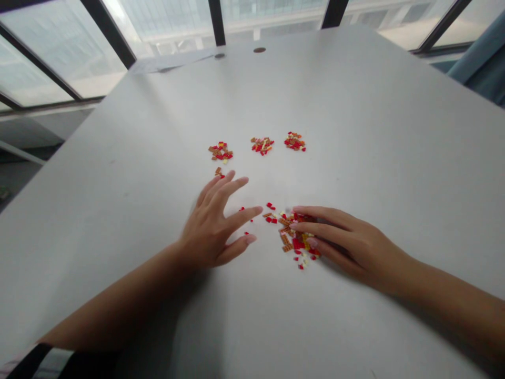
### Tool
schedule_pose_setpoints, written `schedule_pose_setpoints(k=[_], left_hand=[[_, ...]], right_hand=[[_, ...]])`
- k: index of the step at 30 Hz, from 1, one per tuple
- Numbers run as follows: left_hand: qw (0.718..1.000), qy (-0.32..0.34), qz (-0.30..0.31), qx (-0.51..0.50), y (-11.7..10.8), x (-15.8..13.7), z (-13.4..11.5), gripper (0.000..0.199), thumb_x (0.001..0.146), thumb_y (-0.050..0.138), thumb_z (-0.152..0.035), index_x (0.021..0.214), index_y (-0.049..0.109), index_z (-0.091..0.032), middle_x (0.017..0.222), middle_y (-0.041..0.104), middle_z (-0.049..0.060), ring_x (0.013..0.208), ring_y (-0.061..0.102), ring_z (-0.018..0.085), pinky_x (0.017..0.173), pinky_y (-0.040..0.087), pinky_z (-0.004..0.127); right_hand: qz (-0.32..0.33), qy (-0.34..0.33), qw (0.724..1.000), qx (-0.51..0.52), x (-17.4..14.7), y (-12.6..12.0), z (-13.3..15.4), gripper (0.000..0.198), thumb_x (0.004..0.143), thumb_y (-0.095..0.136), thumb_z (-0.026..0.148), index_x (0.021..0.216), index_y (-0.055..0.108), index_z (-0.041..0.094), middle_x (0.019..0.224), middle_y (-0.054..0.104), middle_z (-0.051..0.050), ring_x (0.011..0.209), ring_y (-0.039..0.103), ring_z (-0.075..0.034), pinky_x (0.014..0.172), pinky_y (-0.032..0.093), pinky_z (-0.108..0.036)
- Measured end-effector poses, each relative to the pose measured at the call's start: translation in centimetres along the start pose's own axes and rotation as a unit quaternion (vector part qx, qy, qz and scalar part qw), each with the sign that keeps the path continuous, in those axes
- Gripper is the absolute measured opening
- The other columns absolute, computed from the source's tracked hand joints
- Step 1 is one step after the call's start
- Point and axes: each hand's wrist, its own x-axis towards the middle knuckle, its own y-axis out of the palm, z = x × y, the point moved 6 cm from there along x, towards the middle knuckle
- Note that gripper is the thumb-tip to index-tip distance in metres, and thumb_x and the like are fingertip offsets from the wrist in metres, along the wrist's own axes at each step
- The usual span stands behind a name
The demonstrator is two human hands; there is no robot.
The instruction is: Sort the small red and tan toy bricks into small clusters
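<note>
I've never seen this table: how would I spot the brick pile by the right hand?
On the white table, find the right hand. The brick pile lies at its fingertips, partly covered. It is clearly bigger than any of the three farther piles.

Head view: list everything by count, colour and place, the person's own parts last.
Large pile: one, red, brown and yellow, right of centre
Small piles: three, mostly red and brown, farther back
Loose pieces: several, mostly red, near large pile
Table: one, white, beneath
Circles: two, dark, far table edge
Sheet: one, pale, far left corner
Windows: several, dark-framed, behind table
Cloth: one, blue, far right
Sleeve: one, dark and white, lower left
Left hand: one, bare, left of large pile
Right hand: one, bare, over it
</note>
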Motion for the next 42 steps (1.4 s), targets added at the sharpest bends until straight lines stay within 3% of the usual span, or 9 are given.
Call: schedule_pose_setpoints(k=[4, 10, 33, 42], left_hand=[[1.000, 0.024, 0.007, -0.006, 0.4, 0.1, -0.4, 0.042, 0.104, 0.056, -0.055, 0.137, 0.072, -0.033, 0.170, 0.042, 0.011, 0.161, 0.035, 0.039, 0.131, 0.026, 0.062], [0.999, -0.003, 0.032, -0.014, 0.8, 0.1, 0.0, 0.046, 0.100, 0.065, -0.058, 0.140, 0.071, -0.037, 0.172, 0.039, 0.008, 0.160, 0.035, 0.041, 0.131, 0.024, 0.063], [0.998, -0.027, 0.029, -0.039, 0.6, 0.0, 0.6, 0.035, 0.106, 0.059, -0.039, 0.135, 0.074, -0.026, 0.164, 0.052, 0.015, 0.155, 0.045, 0.037, 0.129, 0.032, 0.063], [0.999, -0.021, 0.034, -0.031, 0.6, 0.0, 0.6, 0.043, 0.106, 0.058, -0.045, 0.144, 0.067, -0.026, 0.163, 0.051, 0.017, 0.155, 0.046, 0.037, 0.128, 0.034, 0.062]], right_hand=[[-0.005, -0.006, 1.000, -0.010, 0.0, 0.1, 0.1, 0.029, 0.107, 0.055, 0.020, 0.130, 0.073, 0.019, 0.133, 0.076, -0.018, 0.118, 0.077, -0.024, 0.098, 0.066, -0.038], [0.004, 0.013, 1.000, 0.016, -0.2, 0.1, -0.3, 0.033, 0.104, 0.058, 0.018, 0.133, 0.074, 0.024, 0.138, 0.075, -0.015, 0.121, 0.076, -0.024, 0.102, 0.065, -0.039], [0.003, -0.001, 1.000, -0.009, -0.1, 0.2, -0.1, 0.029, 0.106, 0.056, 0.020, 0.130, 0.073, 0.021, 0.134, 0.076, -0.017, 0.119, 0.077, -0.024, 0.100, 0.066, -0.038], [-0.005, -0.012, 1.000, -0.017, -0.2, 0.3, 0.0, 0.028, 0.106, 0.055, 0.018, 0.128, 0.072, 0.018, 0.133, 0.076, -0.018, 0.119, 0.077, -0.024, 0.099, 0.066, -0.038]])
